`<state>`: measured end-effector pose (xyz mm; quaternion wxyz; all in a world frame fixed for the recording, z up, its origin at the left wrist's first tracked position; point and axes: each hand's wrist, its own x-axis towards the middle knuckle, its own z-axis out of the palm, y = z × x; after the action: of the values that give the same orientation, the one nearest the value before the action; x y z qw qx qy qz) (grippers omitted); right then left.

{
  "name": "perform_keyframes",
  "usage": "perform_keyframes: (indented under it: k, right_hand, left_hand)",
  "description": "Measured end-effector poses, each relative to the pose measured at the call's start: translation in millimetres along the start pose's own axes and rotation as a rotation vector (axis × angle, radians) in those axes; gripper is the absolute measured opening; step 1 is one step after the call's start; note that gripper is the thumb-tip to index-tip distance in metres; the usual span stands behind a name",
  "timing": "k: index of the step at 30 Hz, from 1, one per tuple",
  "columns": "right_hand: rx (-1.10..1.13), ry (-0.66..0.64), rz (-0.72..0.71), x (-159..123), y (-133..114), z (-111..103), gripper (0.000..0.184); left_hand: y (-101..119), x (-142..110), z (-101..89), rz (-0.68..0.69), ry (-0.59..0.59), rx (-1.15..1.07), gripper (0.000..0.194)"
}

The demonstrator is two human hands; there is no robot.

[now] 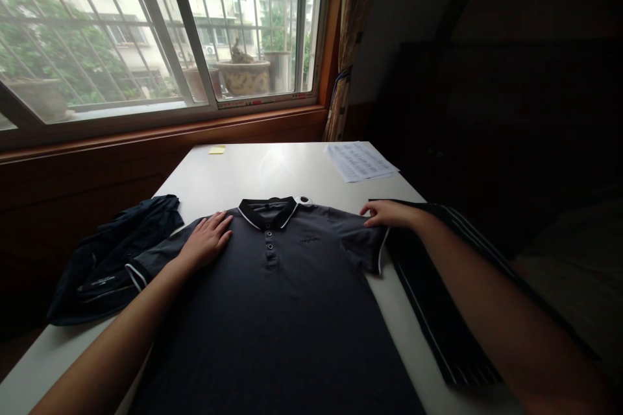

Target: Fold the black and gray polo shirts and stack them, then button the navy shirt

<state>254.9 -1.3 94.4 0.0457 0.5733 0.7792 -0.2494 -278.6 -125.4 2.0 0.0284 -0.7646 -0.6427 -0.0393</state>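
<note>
A dark grey polo shirt point(282, 298) lies face up on the white table point(272, 168), its black collar with white trim pointing toward the window. My left hand point(207, 240) rests flat on the shirt's left shoulder, fingers stretched out. My right hand point(387, 213) sits at the edge of the shirt's right sleeve, fingers curled down onto the cloth; whether it pinches the sleeve is unclear.
A crumpled dark garment point(111, 259) lies at the table's left edge. A dark garment with white stripes point(438, 311) lies along the right edge under my right arm. Printed sheets point(360, 161) and a yellow sticky note point(217, 150) sit at the far side, below the window.
</note>
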Motion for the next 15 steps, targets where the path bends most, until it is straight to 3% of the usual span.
perform_keyframes:
  k: [4, 8, 11, 15]
  right_hand:
    - [-0.024, 0.099, 0.020, -2, 3, -1, 0.050]
    - [-0.048, 0.144, 0.077, -7, -2, 7, 0.046]
    - [-0.064, 0.173, 0.112, -14, -6, 17, 0.048]
    - [-0.019, 0.239, 0.153, -27, -8, 27, 0.066]
  left_hand:
    - [1, -2, -1.8, 0.023, 0.052, -0.023, 0.056]
    - [23, -4, -18.7, 0.057, 0.246, -0.061, 0.049]
    - [60, -2, -37.1, 0.123, 0.331, -0.118, 0.041]
    - [127, 10, -47.8, 0.393, 0.281, -0.236, 0.040]
